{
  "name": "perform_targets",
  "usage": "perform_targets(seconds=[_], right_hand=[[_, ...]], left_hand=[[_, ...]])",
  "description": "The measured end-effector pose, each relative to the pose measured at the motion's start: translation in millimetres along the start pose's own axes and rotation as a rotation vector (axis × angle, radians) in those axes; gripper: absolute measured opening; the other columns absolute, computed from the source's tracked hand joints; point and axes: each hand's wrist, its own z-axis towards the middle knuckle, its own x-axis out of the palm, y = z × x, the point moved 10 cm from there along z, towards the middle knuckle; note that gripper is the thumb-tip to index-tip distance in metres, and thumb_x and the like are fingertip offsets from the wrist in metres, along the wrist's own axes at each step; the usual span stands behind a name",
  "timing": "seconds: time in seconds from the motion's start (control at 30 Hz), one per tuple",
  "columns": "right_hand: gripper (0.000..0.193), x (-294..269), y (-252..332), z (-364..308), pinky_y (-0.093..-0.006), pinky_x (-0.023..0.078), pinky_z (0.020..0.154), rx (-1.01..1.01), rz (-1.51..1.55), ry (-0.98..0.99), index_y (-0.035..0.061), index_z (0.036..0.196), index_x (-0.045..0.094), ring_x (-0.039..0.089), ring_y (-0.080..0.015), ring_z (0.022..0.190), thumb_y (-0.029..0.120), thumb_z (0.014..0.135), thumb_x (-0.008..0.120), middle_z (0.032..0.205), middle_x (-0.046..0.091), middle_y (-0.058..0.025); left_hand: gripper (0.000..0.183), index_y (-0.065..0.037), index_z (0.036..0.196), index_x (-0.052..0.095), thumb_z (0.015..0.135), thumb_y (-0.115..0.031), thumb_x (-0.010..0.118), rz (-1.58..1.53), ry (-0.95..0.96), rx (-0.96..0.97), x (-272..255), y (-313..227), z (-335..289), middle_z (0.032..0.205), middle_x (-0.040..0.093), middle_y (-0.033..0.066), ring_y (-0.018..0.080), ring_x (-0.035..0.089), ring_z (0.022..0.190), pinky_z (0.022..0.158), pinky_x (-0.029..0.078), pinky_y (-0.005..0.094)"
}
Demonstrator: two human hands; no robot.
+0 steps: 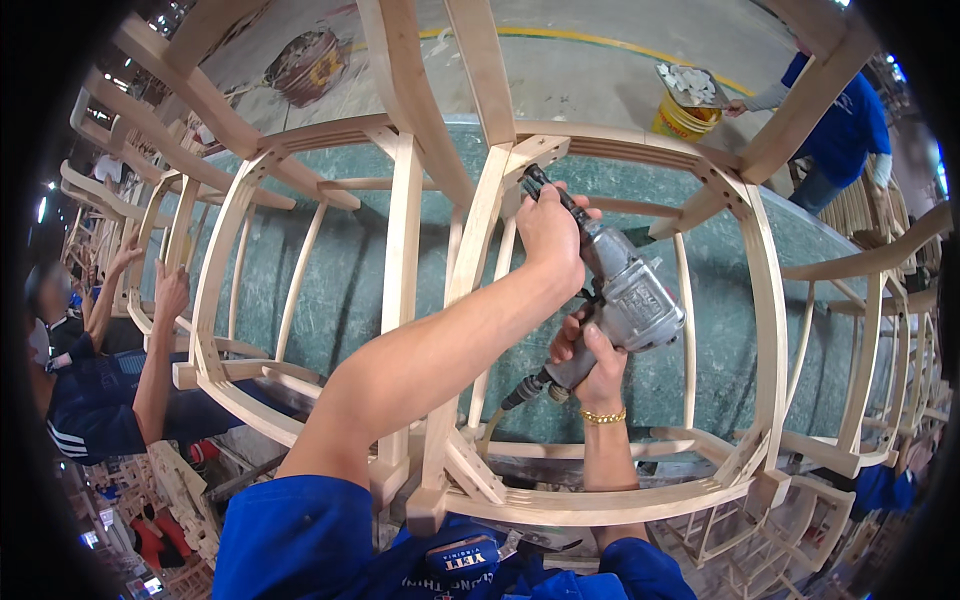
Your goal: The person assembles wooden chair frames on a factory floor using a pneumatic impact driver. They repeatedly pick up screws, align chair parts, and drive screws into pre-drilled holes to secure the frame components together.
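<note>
A grey metal air impact wrench (640, 300) is held in both hands over a pale wooden chair frame (765, 300). My left hand (550, 230) is closed round its dark front shaft. Its tip points at the corner block (540, 152) at the frame's far left inner corner; whether it touches a screw there cannot be made out. My right hand (598, 362), below a gold bracelet, grips the handle, with some fingers hidden behind it. From the handle's lower end an air hose fitting (525, 390) sticks out toward the left.
More chair frames (240, 250) stand along the green worktable (350, 270), their legs rising close on both sides. A co-worker (110, 390) reaches in at the left; another person (845, 120) stands far right near a yellow bucket (685, 120). A dark basket (305, 68) sits on the floor beyond.
</note>
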Motion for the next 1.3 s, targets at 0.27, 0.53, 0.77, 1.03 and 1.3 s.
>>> perform_targets(seconds=[0.27, 0.53, 0.77, 1.03, 1.3], right_hand=[[0.044, -7.1, 10.0, -5.5, -0.0270, 0.040, 0.051, -0.022, 0.318, 0.159, -0.0041, 0.116, 0.042, 0.046, -0.0111, 0.057, 0.028, 0.086, 0.051, 0.090, 0.055, -0.0094], [0.047, -46.9, 27.0, -66.7, -0.0285, 0.039, 0.052, -0.152, 0.309, 0.092, -0.0016, 0.117, 0.040, 0.045, -0.0113, 0.058, 0.030, 0.085, 0.052, 0.088, 0.054, -0.0097], [0.049, -48.3, 22.0, -80.6, -0.0306, 0.040, 0.057, -0.183, 0.380, 0.094, -0.0030, 0.119, 0.039, 0.049, -0.0136, 0.061, 0.027, 0.084, 0.054, 0.090, 0.055, -0.0128], [0.047, -48.6, 25.2, -83.8, -0.0305, 0.041, 0.056, -0.186, 0.415, 0.119, -0.0030, 0.118, 0.041, 0.049, -0.0137, 0.060, 0.025, 0.083, 0.055, 0.088, 0.055, -0.0129], [0.038, -30.6, 33.9, -65.5, -0.0295, 0.045, 0.060, -0.475, 0.081, -0.282, -0.0004, 0.118, 0.041, 0.050, -0.0133, 0.064, 0.012, 0.083, 0.051, 0.087, 0.053, -0.0089]], left_hand=[[0.020, -0.003, 0.098, 0.046, 0.096, -0.019, 0.033, 0.058, 0.132, 0.011, 16.6, 2.7, -9.8, 0.085, 0.057, 0.0118, 0.0227, 0.060, 0.069, 0.067, 0.049, 0.0372], [0.013, -0.001, 0.100, 0.045, 0.089, -0.003, 0.038, -0.030, 0.408, -0.065, 45.5, 3.9, -13.3, 0.097, 0.059, 0.0158, 0.0231, 0.061, 0.083, 0.072, 0.049, 0.0329], [0.010, -0.001, 0.097, 0.045, 0.093, -0.006, 0.037, 0.144, 0.634, -0.173, 63.0, 24.3, -37.7, 0.115, 0.052, 0.0235, 0.0339, 0.052, 0.110, 0.089, 0.047, 0.0463], [0.015, -0.002, 0.099, 0.047, 0.095, -0.013, 0.037, 0.173, 0.792, -0.248, 75.8, 33.7, -53.4, 0.119, 0.051, 0.0195, 0.0336, 0.051, 0.111, 0.092, 0.046, 0.0485], [0.028, 0.000, 0.103, 0.046, 0.097, -0.025, 0.035, 0.538, 0.667, -0.398, 114.2, 96.1, -34.9, 0.085, 0.053, 0.0125, 0.0255, 0.059, 0.075, 0.069, 0.052, 0.0422]])
